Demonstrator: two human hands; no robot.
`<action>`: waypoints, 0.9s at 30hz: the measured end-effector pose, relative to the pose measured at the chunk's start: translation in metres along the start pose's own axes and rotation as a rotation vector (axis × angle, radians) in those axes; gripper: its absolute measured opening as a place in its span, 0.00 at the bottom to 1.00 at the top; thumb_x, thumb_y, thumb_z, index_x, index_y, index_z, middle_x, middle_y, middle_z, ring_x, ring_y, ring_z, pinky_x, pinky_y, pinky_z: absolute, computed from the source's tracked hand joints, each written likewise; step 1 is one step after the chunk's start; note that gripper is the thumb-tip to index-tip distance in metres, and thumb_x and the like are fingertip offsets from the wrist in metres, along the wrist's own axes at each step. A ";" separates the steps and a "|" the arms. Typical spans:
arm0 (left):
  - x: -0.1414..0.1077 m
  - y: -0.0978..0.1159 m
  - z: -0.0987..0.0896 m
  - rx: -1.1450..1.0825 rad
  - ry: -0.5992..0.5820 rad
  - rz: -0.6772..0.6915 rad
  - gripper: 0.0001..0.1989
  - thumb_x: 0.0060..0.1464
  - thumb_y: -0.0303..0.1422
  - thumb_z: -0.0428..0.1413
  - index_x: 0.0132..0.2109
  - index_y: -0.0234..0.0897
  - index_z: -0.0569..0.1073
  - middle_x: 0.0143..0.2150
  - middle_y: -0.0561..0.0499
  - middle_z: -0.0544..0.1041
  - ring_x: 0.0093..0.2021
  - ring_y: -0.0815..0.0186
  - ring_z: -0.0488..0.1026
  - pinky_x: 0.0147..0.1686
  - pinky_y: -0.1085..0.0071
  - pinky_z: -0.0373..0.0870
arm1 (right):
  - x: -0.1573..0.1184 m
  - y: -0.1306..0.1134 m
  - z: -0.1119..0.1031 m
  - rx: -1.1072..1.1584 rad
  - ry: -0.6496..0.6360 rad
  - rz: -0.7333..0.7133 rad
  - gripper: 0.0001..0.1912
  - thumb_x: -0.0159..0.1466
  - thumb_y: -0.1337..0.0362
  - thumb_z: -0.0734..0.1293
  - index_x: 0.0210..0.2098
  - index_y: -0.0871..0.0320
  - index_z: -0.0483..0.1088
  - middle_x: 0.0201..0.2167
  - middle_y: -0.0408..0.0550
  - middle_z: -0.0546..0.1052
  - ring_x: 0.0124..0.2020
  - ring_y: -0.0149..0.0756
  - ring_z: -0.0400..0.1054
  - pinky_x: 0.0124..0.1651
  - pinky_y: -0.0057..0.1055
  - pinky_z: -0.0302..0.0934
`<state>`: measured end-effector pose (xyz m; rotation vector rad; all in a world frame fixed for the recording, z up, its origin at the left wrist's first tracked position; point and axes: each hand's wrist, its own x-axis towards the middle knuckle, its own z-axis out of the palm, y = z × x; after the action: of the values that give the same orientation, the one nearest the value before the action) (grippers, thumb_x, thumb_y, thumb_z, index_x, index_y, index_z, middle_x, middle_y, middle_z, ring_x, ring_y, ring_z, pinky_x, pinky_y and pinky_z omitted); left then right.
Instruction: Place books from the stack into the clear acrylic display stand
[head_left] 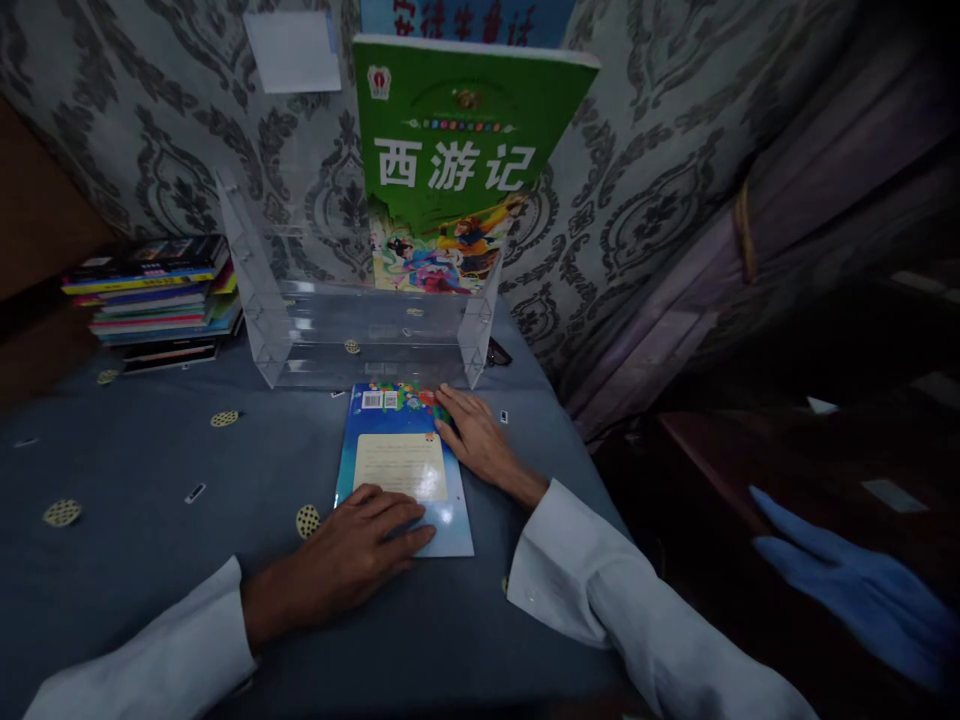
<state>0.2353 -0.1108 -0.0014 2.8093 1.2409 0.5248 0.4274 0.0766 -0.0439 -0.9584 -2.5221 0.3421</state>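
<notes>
The left hand (367,540), fingers loosely spread, lies flat on the near left part of a blue glossy book with a cream text panel (454,535), and the right hand (476,435), fingers fairly straight, rests on its far right edge. The book lies on the dark blue patterned tablecloth (277,600), just near of a clear plastic rack (259,340) bearing a green illustrated book (450,150); what seems a blue glove (847,580) is at the right.

The blue booklet (399,520) shows glossy, smooth printed paper, catching bright glare toward its six o'clock edge. Beyond it at twelve o'clock, the rack (375,325) is clear, shiny plastic. The green book (450,160) has a smooth printed paper cover. The tabletop (150,560) is matt, perhaps cloth-covered, though dim light makes that hard to tell. At two o'clock, the curtain (675,300) is softly folded cloth.
</notes>
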 end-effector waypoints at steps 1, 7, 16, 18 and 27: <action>0.000 -0.001 0.001 -0.010 -0.006 -0.008 0.13 0.68 0.31 0.51 0.58 0.38 0.69 0.54 0.43 0.76 0.55 0.57 0.73 0.51 0.59 0.69 | 0.000 0.001 0.000 0.008 0.003 -0.001 0.27 0.73 0.56 0.56 0.67 0.61 0.61 0.68 0.59 0.64 0.68 0.47 0.59 0.68 0.51 0.53; -0.002 -0.002 0.000 -0.031 -0.002 -0.001 0.14 0.69 0.31 0.50 0.59 0.37 0.68 0.56 0.41 0.75 0.57 0.56 0.72 0.51 0.58 0.69 | -0.001 0.007 -0.002 0.078 0.017 -0.046 0.27 0.72 0.55 0.58 0.67 0.60 0.62 0.67 0.59 0.65 0.68 0.48 0.59 0.68 0.52 0.54; -0.010 -0.002 -0.002 0.001 0.016 0.006 0.16 0.70 0.33 0.48 0.61 0.39 0.69 0.59 0.40 0.74 0.58 0.56 0.72 0.55 0.56 0.70 | 0.001 -0.006 -0.013 0.211 0.111 0.042 0.29 0.72 0.50 0.57 0.68 0.53 0.61 0.67 0.54 0.66 0.67 0.47 0.61 0.68 0.50 0.57; -0.012 -0.004 -0.005 -0.052 0.017 -0.027 0.16 0.69 0.36 0.48 0.60 0.41 0.70 0.59 0.41 0.74 0.58 0.56 0.72 0.55 0.56 0.70 | 0.002 -0.008 -0.015 0.245 0.137 0.096 0.27 0.72 0.50 0.57 0.66 0.52 0.63 0.65 0.52 0.69 0.66 0.45 0.62 0.68 0.48 0.57; 0.061 0.018 0.047 -1.129 0.034 -0.477 0.24 0.64 0.40 0.55 0.64 0.37 0.65 0.59 0.37 0.72 0.55 0.56 0.74 0.46 0.61 0.76 | 0.005 -0.008 -0.009 0.246 0.155 0.232 0.19 0.71 0.62 0.61 0.58 0.60 0.71 0.62 0.56 0.72 0.65 0.41 0.63 0.69 0.40 0.53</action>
<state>0.3015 -0.0738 -0.0243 1.5318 1.0519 0.8635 0.4242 0.0746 -0.0315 -1.1315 -2.1733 0.6083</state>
